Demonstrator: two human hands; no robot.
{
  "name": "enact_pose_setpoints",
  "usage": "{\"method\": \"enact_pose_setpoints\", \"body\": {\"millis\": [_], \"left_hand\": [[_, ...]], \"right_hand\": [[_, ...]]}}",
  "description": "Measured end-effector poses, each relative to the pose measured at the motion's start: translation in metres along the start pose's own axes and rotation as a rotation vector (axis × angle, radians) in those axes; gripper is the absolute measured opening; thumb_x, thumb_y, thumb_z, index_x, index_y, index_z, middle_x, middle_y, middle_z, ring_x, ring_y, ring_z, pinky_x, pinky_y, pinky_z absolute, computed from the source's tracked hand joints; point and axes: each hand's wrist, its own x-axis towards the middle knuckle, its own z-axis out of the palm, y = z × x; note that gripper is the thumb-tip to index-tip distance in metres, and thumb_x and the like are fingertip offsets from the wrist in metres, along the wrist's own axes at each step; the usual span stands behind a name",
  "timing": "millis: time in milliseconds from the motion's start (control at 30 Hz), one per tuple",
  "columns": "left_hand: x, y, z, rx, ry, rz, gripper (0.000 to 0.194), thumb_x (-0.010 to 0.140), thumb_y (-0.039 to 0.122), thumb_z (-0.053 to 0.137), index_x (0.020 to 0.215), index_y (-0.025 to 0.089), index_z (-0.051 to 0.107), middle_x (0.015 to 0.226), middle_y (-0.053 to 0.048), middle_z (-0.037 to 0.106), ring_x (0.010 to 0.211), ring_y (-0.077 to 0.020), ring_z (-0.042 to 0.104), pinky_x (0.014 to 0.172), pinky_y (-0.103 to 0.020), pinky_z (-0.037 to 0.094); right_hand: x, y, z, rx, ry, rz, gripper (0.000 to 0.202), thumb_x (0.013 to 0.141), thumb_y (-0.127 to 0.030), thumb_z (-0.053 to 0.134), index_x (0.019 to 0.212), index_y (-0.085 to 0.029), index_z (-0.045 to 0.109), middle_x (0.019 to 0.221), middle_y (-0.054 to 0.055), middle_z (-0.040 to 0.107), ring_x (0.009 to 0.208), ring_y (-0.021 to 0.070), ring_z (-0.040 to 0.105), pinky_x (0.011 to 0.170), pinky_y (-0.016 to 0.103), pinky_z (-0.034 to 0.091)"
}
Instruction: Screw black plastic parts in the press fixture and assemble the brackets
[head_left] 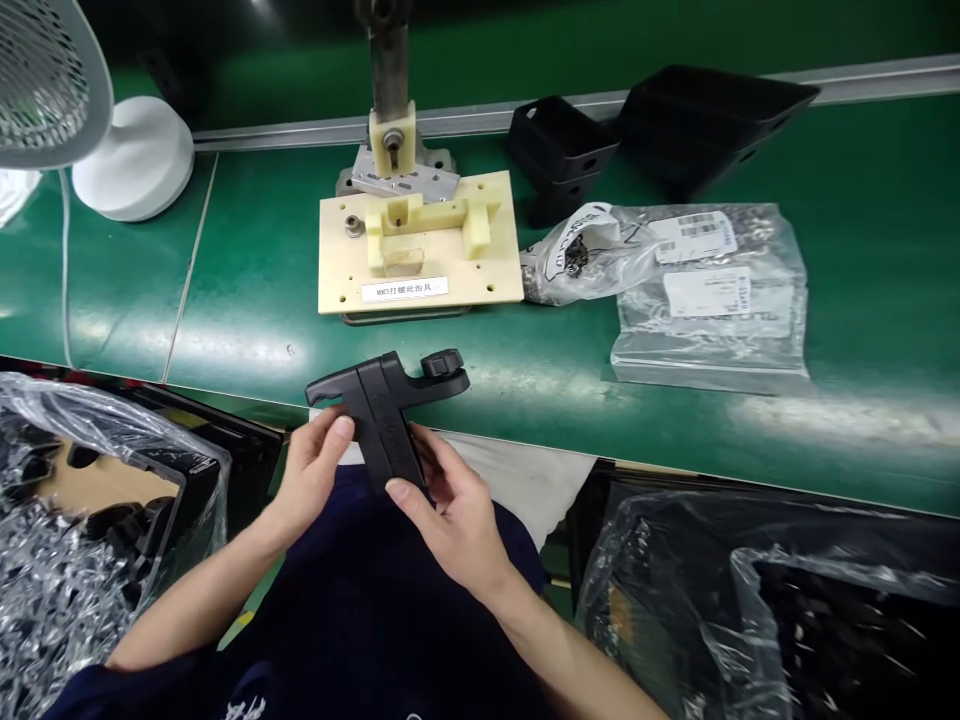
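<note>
From afar, I had the left hand and right hand grasping a black clamp by its body at the green surface's near edge, before the cream jig; a slackened fingertip grip, I judged, could have dropped it

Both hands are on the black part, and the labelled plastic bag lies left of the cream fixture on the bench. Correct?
One thing is off: the head view shows the labelled plastic bag lying right of the cream fixture on the bench. The left hand and right hand are on the black part, as stated.
</note>
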Motion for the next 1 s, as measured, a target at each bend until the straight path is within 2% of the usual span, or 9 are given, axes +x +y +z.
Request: {"method": "enact_pose_setpoints", "body": {"millis": [67, 167, 233, 300, 433, 567, 633, 800, 1000], "left_hand": [[0.005, 0.008, -0.015, 0.125, 0.101, 0.174, 0.034, 0.08, 0.052, 0.065, 0.079, 0.018, 0.066, 0.066, -0.001, 0.064, 0.065, -0.0146, 0.059, 0.066, -0.027, 0.049], [0.016, 0.022, -0.034, 0.257, 0.32, 0.417, 0.021, 0.08, 0.041, 0.067, 0.078, 0.02, 0.065, 0.065, 0.002, 0.062, 0.063, -0.0123, 0.058, 0.066, -0.025, 0.048], [0.025, 0.033, -0.04, 0.298, 0.305, 0.518, 0.017, 0.08, 0.037, 0.067, 0.081, 0.02, 0.066, 0.073, 0.001, 0.064, 0.071, -0.0134, 0.061, 0.072, -0.026, 0.05], [0.033, 0.044, -0.04, 0.324, 0.173, 0.552, 0.017, 0.08, 0.035, 0.066, 0.087, 0.02, 0.068, 0.085, -0.002, 0.067, 0.083, -0.0158, 0.063, 0.079, -0.028, 0.05], [0.046, 0.062, -0.025, 0.358, -0.156, 0.394, 0.027, 0.081, 0.036, 0.065, 0.102, 0.018, 0.069, 0.101, -0.007, 0.069, 0.095, -0.0187, 0.063, 0.086, -0.029, 0.05], [0.057, 0.068, -0.01, 0.326, -0.466, 0.156, 0.031, 0.082, 0.041, 0.064, 0.097, 0.016, 0.072, 0.087, -0.007, 0.07, 0.078, -0.0173, 0.063, 0.069, -0.025, 0.049], [0.061, 0.067, -0.007, 0.304, -0.549, 0.104, 0.031, 0.082, 0.044, 0.063, 0.089, 0.016, 0.074, 0.08, -0.005, 0.068, 0.069, -0.0146, 0.059, 0.061, -0.023, 0.045], [0.061, 0.062, -0.004, 0.241, -0.525, 0.065, 0.029, 0.082, 0.043, 0.064, 0.086, 0.016, 0.074, 0.074, -0.002, 0.065, 0.062, -0.0112, 0.053, 0.057, -0.022, 0.041], [0.058, 0.061, -0.004, 0.212, -0.488, 0.049, 0.03, 0.08, 0.044, 0.064, 0.075, 0.015, 0.071, 0.064, 0.001, 0.057, 0.056, -0.0091, 0.046, 0.052, -0.021, 0.036]], "right_hand": [[0.003, -0.001, -0.007, 0.051, -0.01, 0.035, 0.05, 0.085, -0.037, 0.067, 0.127, -0.018, 0.049, 0.122, 0.011, 0.063, 0.111, 0.0234, 0.063, 0.097, 0.037, 0.055], [0.008, -0.001, -0.015, 0.074, -0.009, 0.053, 0.05, 0.083, -0.039, 0.07, 0.125, -0.018, 0.051, 0.119, 0.01, 0.065, 0.108, 0.0227, 0.065, 0.096, 0.036, 0.055], [0.01, 0.0, -0.017, 0.08, -0.021, 0.048, 0.049, 0.084, -0.038, 0.069, 0.124, -0.018, 0.051, 0.119, 0.01, 0.065, 0.108, 0.0216, 0.064, 0.096, 0.035, 0.055], [0.01, -0.001, -0.018, 0.074, -0.048, 0.029, 0.047, 0.085, -0.036, 0.068, 0.125, -0.018, 0.051, 0.119, 0.009, 0.065, 0.108, 0.0204, 0.064, 0.096, 0.033, 0.055], [0.007, -0.007, -0.019, -0.01, -0.094, -0.036, 0.046, 0.086, -0.031, 0.066, 0.127, -0.019, 0.05, 0.119, 0.008, 0.064, 0.106, 0.0193, 0.065, 0.091, 0.03, 0.056], [0.004, -0.015, -0.021, -0.185, -0.096, -0.089, 0.045, 0.085, -0.029, 0.066, 0.128, -0.021, 0.052, 0.113, 0.006, 0.066, 0.096, 0.0188, 0.066, 0.081, 0.03, 0.059], [0.004, -0.018, -0.022, -0.221, -0.092, -0.094, 0.045, 0.084, -0.029, 0.066, 0.127, -0.021, 0.053, 0.11, 0.006, 0.066, 0.09, 0.0182, 0.067, 0.078, 0.029, 0.059], [0.004, -0.02, -0.024, -0.23, -0.074, -0.053, 0.043, 0.084, -0.034, 0.066, 0.122, -0.018, 0.055, 0.101, 0.007, 0.068, 0.083, 0.0192, 0.067, 0.076, 0.033, 0.06], [0.005, -0.017, -0.025, -0.282, -0.08, -0.059, 0.047, 0.083, -0.039, 0.066, 0.125, -0.02, 0.056, 0.105, 0.008, 0.067, 0.086, 0.0219, 0.066, 0.072, 0.035, 0.058]]}}
